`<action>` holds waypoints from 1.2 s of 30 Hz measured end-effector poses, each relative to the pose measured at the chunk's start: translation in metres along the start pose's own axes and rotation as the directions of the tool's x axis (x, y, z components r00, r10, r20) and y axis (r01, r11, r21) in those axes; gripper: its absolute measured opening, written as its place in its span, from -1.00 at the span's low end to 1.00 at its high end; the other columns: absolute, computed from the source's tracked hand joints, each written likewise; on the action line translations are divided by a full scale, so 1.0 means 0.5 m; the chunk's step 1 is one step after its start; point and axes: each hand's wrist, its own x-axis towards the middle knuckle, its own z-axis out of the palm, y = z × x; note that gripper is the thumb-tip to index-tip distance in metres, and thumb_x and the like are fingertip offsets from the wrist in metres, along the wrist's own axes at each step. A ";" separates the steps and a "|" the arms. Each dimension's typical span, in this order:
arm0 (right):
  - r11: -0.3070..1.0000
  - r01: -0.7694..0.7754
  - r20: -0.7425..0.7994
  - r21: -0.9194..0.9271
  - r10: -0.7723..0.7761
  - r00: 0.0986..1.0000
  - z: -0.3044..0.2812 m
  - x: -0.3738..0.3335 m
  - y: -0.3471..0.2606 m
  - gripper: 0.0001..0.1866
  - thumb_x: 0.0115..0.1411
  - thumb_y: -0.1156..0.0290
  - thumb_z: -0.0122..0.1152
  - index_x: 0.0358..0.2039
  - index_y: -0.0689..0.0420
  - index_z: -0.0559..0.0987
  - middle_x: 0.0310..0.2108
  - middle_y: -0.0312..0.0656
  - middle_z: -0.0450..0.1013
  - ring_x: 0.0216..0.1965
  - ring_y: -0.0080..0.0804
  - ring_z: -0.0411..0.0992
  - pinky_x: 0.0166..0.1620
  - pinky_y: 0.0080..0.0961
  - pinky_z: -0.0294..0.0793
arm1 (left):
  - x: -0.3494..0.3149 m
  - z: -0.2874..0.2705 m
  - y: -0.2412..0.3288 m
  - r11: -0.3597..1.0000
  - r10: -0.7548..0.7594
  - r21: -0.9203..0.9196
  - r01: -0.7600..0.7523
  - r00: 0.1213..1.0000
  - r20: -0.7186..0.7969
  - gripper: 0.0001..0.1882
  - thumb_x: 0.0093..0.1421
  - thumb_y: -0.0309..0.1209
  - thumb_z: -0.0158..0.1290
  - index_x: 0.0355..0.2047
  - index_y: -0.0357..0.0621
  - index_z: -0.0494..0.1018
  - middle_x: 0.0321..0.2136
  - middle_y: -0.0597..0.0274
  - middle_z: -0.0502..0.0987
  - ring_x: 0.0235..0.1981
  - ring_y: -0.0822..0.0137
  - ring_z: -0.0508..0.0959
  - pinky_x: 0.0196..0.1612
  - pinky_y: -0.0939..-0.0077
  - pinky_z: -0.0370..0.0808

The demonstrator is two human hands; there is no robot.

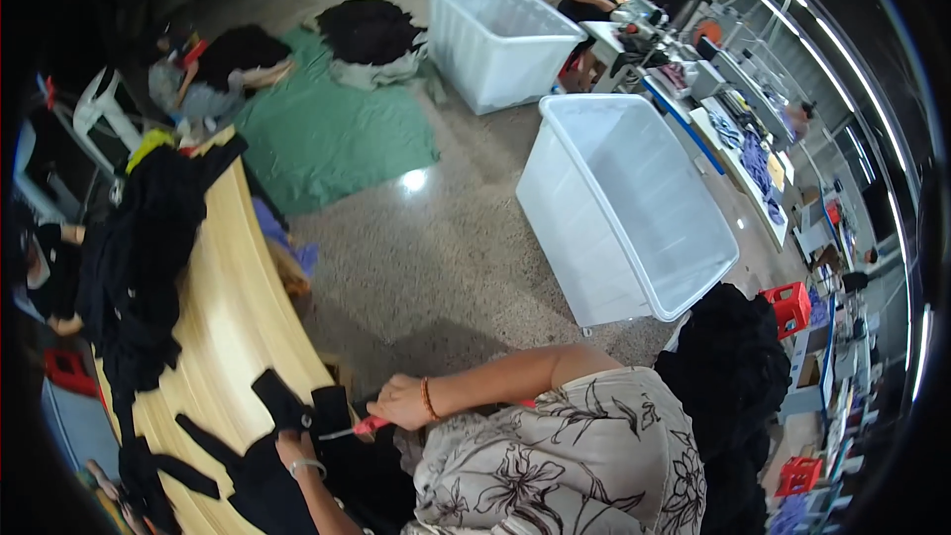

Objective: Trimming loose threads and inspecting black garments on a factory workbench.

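Left hand: clamped on the black garment, fingers bunched; the left hand sits over the table's near end.
Right hand: wrapped around the red-handled tool; the right hand is just off the table's near right edge.
Garment at the grip: the cloth runs under and around the left fingers, one flap poking out past them over the table; the tool's thin metal tip points at the left hand, near the cloth, touching or not I cannot tell.
Left arm: forearm rising toward the table from the lower edge, a pale bracelet at the wrist.
Right arm: elbow bent, forearm running across toward the table, a beaded bracelet at the wrist, patterned shirt behind.
Garment's look: plain black, rumpled, with narrow strips lying on the table.
Table: pale wood, shiny; a black clothes pile covers its left side.
Beyond the table: green cloth on the floor.
Right of the table: near white bin, far white bin behind it.
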 end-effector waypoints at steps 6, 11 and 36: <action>0.985 -0.171 0.000 0.004 0.171 0.985 -0.106 -0.011 -0.001 -0.77 -0.01 0.37 0.10 -0.37 0.24 0.46 -0.53 0.02 0.52 -0.44 -0.02 0.54 -0.36 -0.11 0.49 | 0.021 -0.027 0.059 0.895 0.188 -0.401 -0.195 0.981 -0.056 -0.87 0.04 -0.38 0.16 -0.41 -0.16 0.53 -0.51 0.08 0.58 -0.45 0.18 0.60 -0.35 0.36 0.51; 0.997 -0.077 -0.069 0.017 0.078 0.995 -0.076 0.021 0.037 -0.84 0.10 0.37 0.12 -0.37 0.17 0.42 -0.56 0.01 0.49 -0.44 0.00 0.51 -0.38 -0.10 0.45 | -0.005 -0.024 0.061 0.837 0.044 -0.545 -0.042 0.999 -0.009 -0.81 0.02 -0.41 0.21 -0.39 -0.22 0.48 -0.61 0.24 0.49 -0.56 0.44 0.47 -0.42 0.53 0.44; 0.994 0.111 0.375 0.011 -0.107 0.921 -0.134 0.088 0.021 -0.70 0.15 0.16 0.15 -0.22 0.08 0.46 -0.47 0.02 0.51 -0.36 0.06 0.50 -0.25 -0.06 0.41 | -0.138 -0.060 0.094 0.974 0.145 -0.138 -0.179 0.963 -0.225 -0.61 0.05 -0.48 0.10 -0.05 -0.08 0.43 -0.04 0.16 0.46 0.01 0.11 0.41 0.11 0.14 0.26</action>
